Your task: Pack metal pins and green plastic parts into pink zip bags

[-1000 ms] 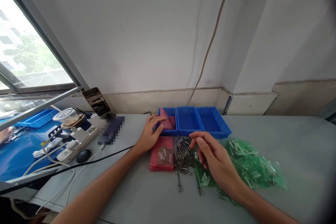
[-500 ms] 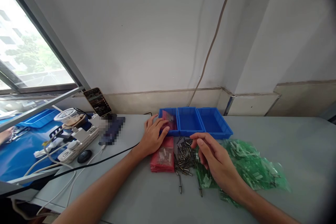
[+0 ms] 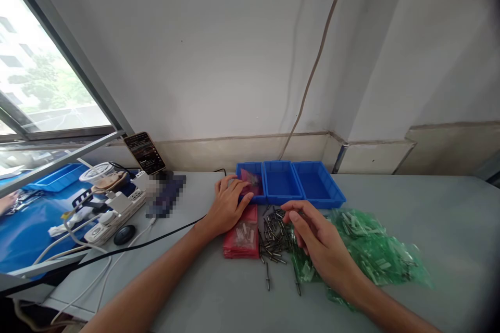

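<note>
Far L: another person's hand (image 3: 7,201), partly out of view, near a glossy blue sheet (image 3: 23,239). Then a clear round plastic tub (image 3: 97,171), a long white power strip (image 3: 127,208) w/ plugs in it, a black oval mouse (image 3: 124,234) & a dark-screened phone (image 3: 145,153) propped upright on a stand, w/ a dark blue pixelated item (image 3: 169,195) just beside.

L hand (image 3: 226,207): palm down, fingers slightly spread, thumb apart, reaching over the edge of the L blue plastic tray (image 3: 258,200). Fingertips at a see-through pink plastic bag (image 3: 253,179) inside that tray; can't tell if they grip it. Below, partly under the hand, a stack of flat red plastic bags (image 3: 241,243) w/ small pale pcs.

Next, a loose pile of silvery metal rivet-like pins (image 3: 273,237), below the mid. blue plastic tray (image 3: 282,182). R hand (image 3: 317,234): half-curled, narrow gap btwn thumb & index, over the pile's R side, below the R blue plastic tray (image 3: 318,187).

Far R: crumpled green see-through plastic bags (image 3: 386,260) w/ pale pcs, on the grey tabletop (image 3: 453,218).
</note>
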The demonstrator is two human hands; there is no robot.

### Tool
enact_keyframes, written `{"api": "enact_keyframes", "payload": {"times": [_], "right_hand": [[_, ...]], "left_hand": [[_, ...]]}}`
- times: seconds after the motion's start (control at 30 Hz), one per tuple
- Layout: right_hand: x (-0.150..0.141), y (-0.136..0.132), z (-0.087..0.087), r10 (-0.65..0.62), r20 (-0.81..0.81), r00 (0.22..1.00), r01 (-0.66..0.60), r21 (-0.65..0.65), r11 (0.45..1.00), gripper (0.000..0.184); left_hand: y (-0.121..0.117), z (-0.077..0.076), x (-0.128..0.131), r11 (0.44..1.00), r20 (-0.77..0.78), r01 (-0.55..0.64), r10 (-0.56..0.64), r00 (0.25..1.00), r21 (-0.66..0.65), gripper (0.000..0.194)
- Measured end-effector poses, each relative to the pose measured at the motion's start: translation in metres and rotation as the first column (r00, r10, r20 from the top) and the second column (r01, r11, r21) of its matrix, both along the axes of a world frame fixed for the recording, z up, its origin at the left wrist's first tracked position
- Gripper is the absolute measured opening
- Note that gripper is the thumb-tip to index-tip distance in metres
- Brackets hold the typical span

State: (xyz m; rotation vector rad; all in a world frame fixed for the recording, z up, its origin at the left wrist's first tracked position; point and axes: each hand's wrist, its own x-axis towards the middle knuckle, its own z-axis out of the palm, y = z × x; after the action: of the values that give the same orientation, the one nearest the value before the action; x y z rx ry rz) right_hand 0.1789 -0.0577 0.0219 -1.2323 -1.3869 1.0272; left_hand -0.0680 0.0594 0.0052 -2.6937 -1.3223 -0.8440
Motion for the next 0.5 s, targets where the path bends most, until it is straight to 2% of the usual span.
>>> {"api": "enact_keyframes", "payload": {"times": [0.33,0.5], "right_hand": [[-0.0001,-0.0006,-0.0003,0.007,0.026,1.0,-0.008,0.006,1.0,0.038],[-0.0009,-0.0022,-0.0004,0.002,0.064,0.998,-0.003,0.016,1.0,0.039]], "left_hand": [[-0.0045,0.0034,0.0021,0.998,-0.028,-0.064,0.065,0.997,0.024,0.039],[-0.0049,0.0032,0.0011,0.999,-0.029,-0.035,0.035,0.999,0.023,0.037]]}}
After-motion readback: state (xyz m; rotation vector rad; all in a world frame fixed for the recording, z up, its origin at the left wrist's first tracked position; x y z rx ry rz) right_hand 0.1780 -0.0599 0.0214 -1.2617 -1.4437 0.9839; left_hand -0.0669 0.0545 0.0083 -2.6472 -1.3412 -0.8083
